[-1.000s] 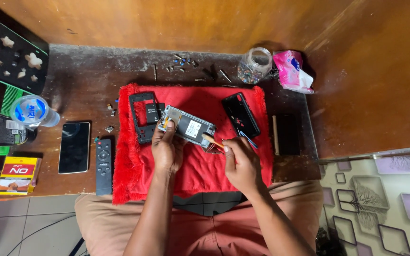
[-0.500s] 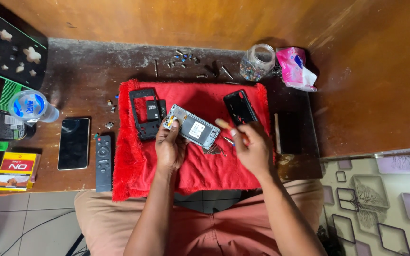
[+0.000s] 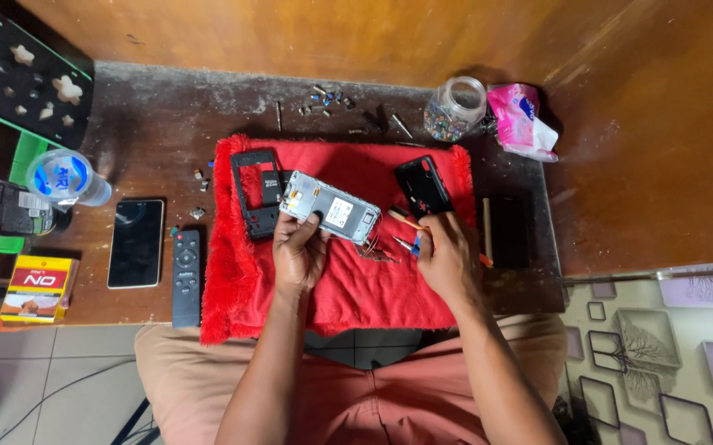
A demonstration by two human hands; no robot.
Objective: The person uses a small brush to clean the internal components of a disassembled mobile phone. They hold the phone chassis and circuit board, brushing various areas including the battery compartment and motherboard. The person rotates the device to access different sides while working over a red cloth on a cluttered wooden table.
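Orange-brown wall (image 3: pixel 332 37), dark worn table (image 3: pixel 150 124), patterned floor (image 3: pixel 670 346).

On the desk (image 3: pixel 159 115), a fuzzy mat (image 3: pixel 356 280). On the mat: phone frame (image 3: pixel 255 194) left, opened phone (image 3: pixel 328 208) mid, phone back cover (image 3: pixel 422 185) right. Left of the mat: remote (image 3: pixel 186 265), then flat phone (image 3: pixel 136 243). Far right: jar (image 3: pixel 454 109), tissue pack (image 3: pixel 521 119).

Right hand (image 3: pixel 447 257) now off the phone chassis (image 3: pixel 329 208), beside tools (image 3: pixel 407 231).
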